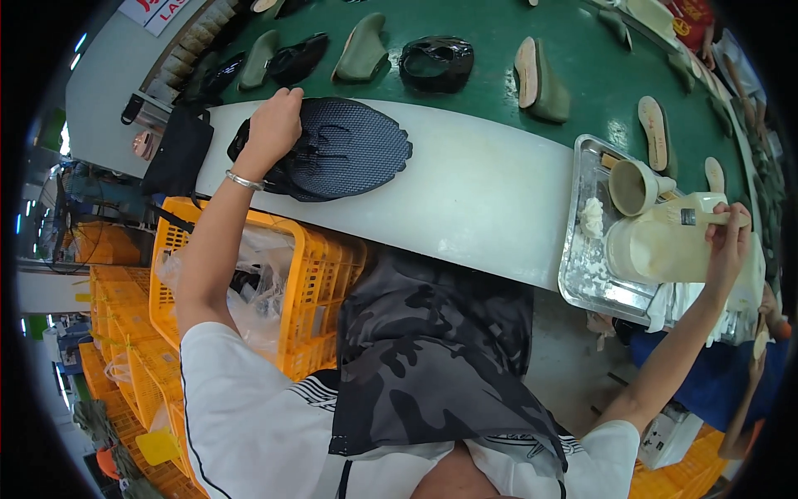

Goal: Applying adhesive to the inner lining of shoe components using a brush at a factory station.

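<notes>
Left hand point(274, 125), arm extended toward 11 o'clock, fingers curled, grips the black mesh shoe upper point(341, 150) lying flat on the white table point(474, 191) (long axis 9-to-3). Right hand point(730, 241), at 3 o'clock, fingers closed around a white plastic bottle point(665, 241), tilted, base toward 9, over the metal tray point(582, 274).

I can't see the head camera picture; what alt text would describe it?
A person at a white workbench rests the left hand on a black mesh shoe upper while the right hand grips a pale plastic bottle over a metal tray. Behind, shoe soles and uppers lie on a green conveyor; yellow crates stand below.
</notes>
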The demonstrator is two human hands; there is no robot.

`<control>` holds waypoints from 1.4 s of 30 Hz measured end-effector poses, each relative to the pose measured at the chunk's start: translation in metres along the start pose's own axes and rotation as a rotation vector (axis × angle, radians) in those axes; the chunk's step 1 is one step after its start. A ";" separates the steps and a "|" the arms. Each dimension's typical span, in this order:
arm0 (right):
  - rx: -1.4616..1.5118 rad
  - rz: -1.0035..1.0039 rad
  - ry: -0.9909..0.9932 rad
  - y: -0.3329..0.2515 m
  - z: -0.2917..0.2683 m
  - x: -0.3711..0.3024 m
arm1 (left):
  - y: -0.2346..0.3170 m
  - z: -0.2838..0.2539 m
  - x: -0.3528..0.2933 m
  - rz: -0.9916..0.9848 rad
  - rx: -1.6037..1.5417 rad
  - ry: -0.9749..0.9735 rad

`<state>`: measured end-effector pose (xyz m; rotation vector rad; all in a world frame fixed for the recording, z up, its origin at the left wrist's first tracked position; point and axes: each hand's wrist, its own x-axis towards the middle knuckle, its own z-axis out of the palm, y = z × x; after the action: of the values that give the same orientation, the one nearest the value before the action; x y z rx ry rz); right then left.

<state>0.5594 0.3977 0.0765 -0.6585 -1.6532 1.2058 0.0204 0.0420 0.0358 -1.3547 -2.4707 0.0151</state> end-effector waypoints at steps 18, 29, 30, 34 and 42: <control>-0.007 -0.031 0.044 -0.004 0.013 -0.002 | 0.146 -0.026 -0.068 0.723 -0.509 0.595; -0.487 -0.240 0.170 -0.005 0.075 -0.091 | 0.177 -0.054 -0.046 0.704 -0.372 -0.145; -0.639 -0.284 0.118 -0.006 0.079 -0.096 | 0.178 -0.050 -0.044 0.712 -0.267 -0.178; -0.870 -0.382 -0.007 0.008 0.078 -0.106 | 0.188 -0.036 -0.041 0.580 -0.046 -0.055; -0.351 -0.087 0.114 0.008 0.074 -0.120 | 0.180 -0.058 -0.026 0.201 -1.042 -0.327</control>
<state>0.5398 0.2702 0.0194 -0.8444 -1.7931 0.8070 0.1978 0.1110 0.0547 -2.0961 -2.6647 -1.2428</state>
